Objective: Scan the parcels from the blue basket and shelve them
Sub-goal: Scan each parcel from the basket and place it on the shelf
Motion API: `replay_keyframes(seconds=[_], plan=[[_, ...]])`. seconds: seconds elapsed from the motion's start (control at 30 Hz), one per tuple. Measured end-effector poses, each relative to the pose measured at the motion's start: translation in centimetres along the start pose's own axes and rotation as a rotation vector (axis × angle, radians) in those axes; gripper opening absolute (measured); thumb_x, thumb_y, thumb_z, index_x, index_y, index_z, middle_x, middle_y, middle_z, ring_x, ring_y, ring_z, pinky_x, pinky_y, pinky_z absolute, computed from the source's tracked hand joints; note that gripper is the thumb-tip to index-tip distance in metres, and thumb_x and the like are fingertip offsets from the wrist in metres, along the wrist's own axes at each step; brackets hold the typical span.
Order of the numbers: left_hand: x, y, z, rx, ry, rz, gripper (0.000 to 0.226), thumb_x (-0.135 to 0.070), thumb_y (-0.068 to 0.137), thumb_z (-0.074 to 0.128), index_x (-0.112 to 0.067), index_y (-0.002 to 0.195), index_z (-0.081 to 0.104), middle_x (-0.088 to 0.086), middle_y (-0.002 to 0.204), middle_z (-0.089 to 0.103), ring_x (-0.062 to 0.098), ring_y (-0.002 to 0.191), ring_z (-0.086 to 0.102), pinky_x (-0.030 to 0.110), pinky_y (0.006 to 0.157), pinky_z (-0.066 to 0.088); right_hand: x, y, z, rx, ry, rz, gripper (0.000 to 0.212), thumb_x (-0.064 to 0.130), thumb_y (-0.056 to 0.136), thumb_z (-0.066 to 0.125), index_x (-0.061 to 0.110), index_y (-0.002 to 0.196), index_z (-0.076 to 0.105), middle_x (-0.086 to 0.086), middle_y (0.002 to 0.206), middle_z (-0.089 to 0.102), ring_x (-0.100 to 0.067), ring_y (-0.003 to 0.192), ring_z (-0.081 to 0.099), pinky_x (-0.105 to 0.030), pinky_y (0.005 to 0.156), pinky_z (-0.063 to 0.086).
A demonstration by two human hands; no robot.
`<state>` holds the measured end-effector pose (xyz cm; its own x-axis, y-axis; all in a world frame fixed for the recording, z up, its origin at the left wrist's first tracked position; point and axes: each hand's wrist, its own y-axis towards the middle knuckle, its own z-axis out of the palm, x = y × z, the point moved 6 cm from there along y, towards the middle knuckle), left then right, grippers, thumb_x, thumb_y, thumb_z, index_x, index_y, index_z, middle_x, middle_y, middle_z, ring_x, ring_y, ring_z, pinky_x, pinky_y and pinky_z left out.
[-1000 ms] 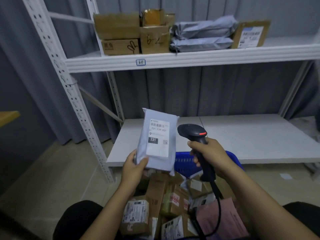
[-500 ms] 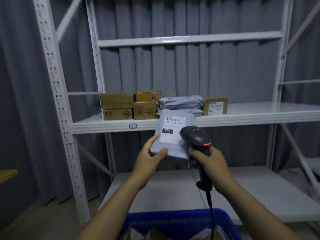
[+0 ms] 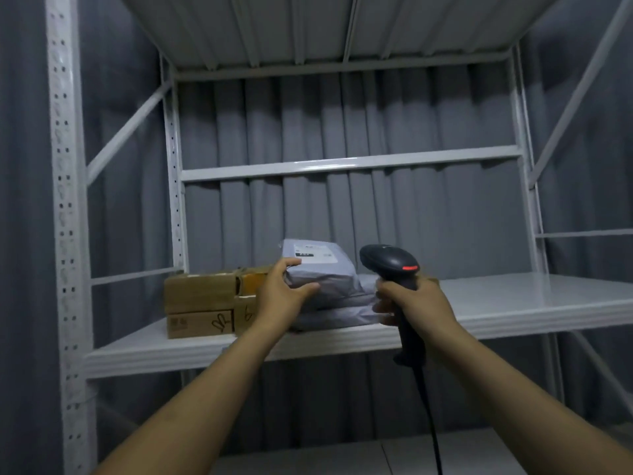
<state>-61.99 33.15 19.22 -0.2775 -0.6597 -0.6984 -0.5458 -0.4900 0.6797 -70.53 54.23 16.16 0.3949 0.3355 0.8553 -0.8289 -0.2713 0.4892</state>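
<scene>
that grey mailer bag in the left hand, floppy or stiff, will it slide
Probably soft and floppy: the grey mailer bag creases where the left hand grips it. Likely light, one hand manages it. Smooth plastic may slide on the grey bags beneath.

The left hand [image 3: 284, 296] holds a grey parcel [image 3: 322, 269] atop the shelf's [image 3: 513, 303] mailers; the right hand [image 3: 416, 303] grips a scanner [image 3: 390, 262].

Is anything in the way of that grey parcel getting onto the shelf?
Nothing visible. The left hand holds the grey parcel on or just above the grey bags lying on the shelf; the cardboard boxes sit beside it to the left, not in its path.
</scene>
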Motion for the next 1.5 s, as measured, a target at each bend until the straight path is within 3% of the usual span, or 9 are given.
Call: replay_keyframes(seconds=[0.13,0.23,0.37,0.47,0.63,0.9,1.1,1.2,1.5], plan=[[1.8,5.9,2.0,-0.061,0.009,-0.035,0.039,-0.020,0.078,0.078,-0.021,0.112,0.059,0.004,0.114,0.065,0.021,0.099,0.060,0.030,0.080,0.050,-1.5,5.0,-1.3,-0.023,-0.068,-0.004,0.010,0.013,0.085,0.070,0.004,0.086,0.065,-0.010,0.062,0.061,-0.023,0.053,0.063,-0.031,0.050,0.053],[3.6,9.7,4.4,-0.049,0.050,-0.066,0.033,-0.026,0.078,0.079,-0.023,0.105,0.059,0.003,0.106,0.067,0.020,0.091,0.061,0.033,0.081,0.052,-2.7,8.3,-2.2,-0.037,-0.212,0.011,0.024,0.034,0.074,0.073,0.012,0.083,0.070,-0.009,0.065,0.071,-0.029,0.062,0.071,-0.046,0.065,0.061],[5.6,12.7,7.2,0.074,0.347,-0.045,0.035,-0.032,0.081,0.074,-0.022,0.111,0.060,0.004,0.112,0.066,0.021,0.096,0.060,0.029,0.082,0.048,-3.9,10.9,-3.1,-0.061,-0.293,0.004,0.027,0.044,0.071,0.071,0.018,0.079,0.072,-0.008,0.066,0.073,-0.026,0.064,0.073,-0.045,0.070,0.061],[5.3,12.3,8.3,0.080,0.843,0.185,0.043,-0.036,0.089,0.062,-0.024,0.129,0.055,0.004,0.134,0.056,0.024,0.118,0.053,0.032,0.095,0.042,-4.9,12.2,-3.6,-0.068,-0.302,0.011,0.026,0.041,0.074,0.072,0.017,0.080,0.072,-0.008,0.067,0.073,-0.025,0.064,0.073,-0.045,0.073,0.061],[4.7,9.2,10.6,0.374,1.013,0.581,0.055,-0.059,0.096,0.036,-0.033,0.145,0.039,-0.004,0.158,0.024,0.017,0.143,0.024,0.036,0.117,0.019,-6.1,13.1,-4.2,-0.086,-0.307,0.011,0.025,0.033,0.075,0.074,0.010,0.082,0.072,-0.013,0.067,0.072,-0.028,0.064,0.072,-0.044,0.067,0.061],[7.5,12.7,13.4,0.632,1.081,0.177,0.054,-0.069,0.092,0.007,-0.056,0.142,0.024,0.003,0.163,0.005,0.028,0.149,0.004,0.052,0.119,0.008,-7.2,13.8,-4.1,-0.104,-0.319,-0.013,0.041,0.048,0.065,0.073,0.008,0.074,0.072,-0.012,0.061,0.070,-0.030,0.058,0.071,-0.047,0.064,0.061],[9.6,15.8,14.8,0.655,1.070,-0.035,0.072,-0.083,0.079,0.004,-0.057,0.144,0.018,0.004,0.163,-0.003,0.032,0.149,-0.003,0.054,0.119,0.004,-7.4,13.8,-4.3,-0.066,-0.250,0.004,0.021,0.018,0.080,0.072,-0.003,0.077,0.070,-0.022,0.060,0.067,-0.035,0.054,0.067,-0.046,0.059,0.061],[10.6,16.6,15.2,0.647,1.122,-0.036,0.096,-0.090,0.064,-0.004,-0.050,0.147,0.022,0.005,0.163,-0.003,0.032,0.149,-0.003,0.055,0.118,0.004,-7.3,13.4,-4.2,-0.044,-0.285,0.014,0.019,0.012,0.082,0.069,-0.006,0.077,0.068,-0.022,0.058,0.066,-0.033,0.051,0.063,-0.040,0.057,0.058],[4.9,9.3,13.0,0.513,1.014,0.198,0.062,-0.062,0.096,0.029,-0.027,0.145,0.041,0.011,0.157,0.026,0.032,0.141,0.028,0.044,0.115,0.022,-3.5,7.1,-4.2,-0.016,-0.317,-0.016,0.010,0.005,0.082,0.066,-0.005,0.079,0.066,-0.033,0.075,0.064,-0.023,0.045,0.057,-0.028,0.041,0.047]])
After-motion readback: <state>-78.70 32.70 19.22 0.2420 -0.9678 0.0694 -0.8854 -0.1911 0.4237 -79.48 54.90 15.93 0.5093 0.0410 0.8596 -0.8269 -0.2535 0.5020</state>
